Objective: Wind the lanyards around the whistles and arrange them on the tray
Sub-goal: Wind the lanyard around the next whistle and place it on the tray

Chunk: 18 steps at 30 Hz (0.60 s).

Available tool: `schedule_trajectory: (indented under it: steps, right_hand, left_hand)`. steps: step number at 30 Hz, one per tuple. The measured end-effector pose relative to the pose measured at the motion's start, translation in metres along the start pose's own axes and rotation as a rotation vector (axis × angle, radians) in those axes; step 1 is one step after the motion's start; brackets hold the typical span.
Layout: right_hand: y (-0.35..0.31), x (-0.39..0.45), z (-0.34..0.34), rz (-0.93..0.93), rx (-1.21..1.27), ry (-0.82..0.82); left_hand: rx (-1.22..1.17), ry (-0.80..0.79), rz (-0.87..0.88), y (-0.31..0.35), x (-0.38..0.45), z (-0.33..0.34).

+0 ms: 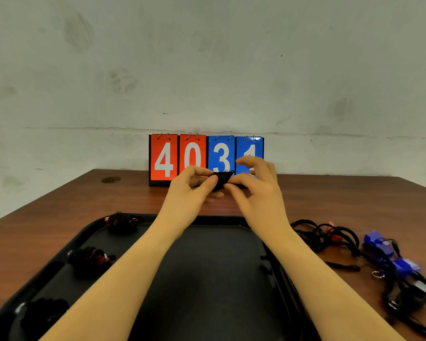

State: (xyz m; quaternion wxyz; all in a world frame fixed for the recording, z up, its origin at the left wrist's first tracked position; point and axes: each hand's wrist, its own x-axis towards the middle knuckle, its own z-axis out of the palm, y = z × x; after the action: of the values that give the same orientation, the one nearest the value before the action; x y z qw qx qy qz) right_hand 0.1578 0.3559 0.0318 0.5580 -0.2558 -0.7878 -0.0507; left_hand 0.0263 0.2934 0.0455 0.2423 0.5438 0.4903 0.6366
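Both hands are raised above the far side of the black tray (207, 279), holding one black whistle wrapped in its black lanyard (221, 179) between them. My left hand (194, 187) pinches its left end with thumb and fingers. My right hand (253, 183) pinches its right end, the other fingers spread above. Three wound bundles lie down the tray's left side: one with red at the far corner (121, 221), one with red in the middle (90, 258), one black nearest me (44, 313).
A pile of loose whistles with tangled black lanyards lies on the brown table right of the tray: red ones (330, 236) farther off, blue ones (381, 244) nearer. A flip scoreboard (205, 158) reading 4031 stands at the table's back edge against the wall.
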Motion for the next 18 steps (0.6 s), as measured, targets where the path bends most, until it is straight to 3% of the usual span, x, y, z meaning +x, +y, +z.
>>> schedule_trajectory:
  steps: [5,9,12,18]
  right_hand:
    - [-0.013,0.002,-0.008,0.505,0.435,-0.095]
    - [-0.014,0.004,-0.012,0.706,0.718,-0.069]
    - [-0.015,0.006,-0.017,0.753,0.838,-0.059]
    - [-0.015,0.006,-0.015,0.666,0.683,-0.13]
  left_hand:
    - [-0.004,-0.025,0.022,0.0,-0.003,0.002]
    - [0.059,-0.053,0.043,0.0,-0.005,0.001]
    - [0.128,-0.055,0.068,-0.002,-0.007,0.001]
    - [0.09,-0.039,0.052,-0.004,-0.007,0.003]
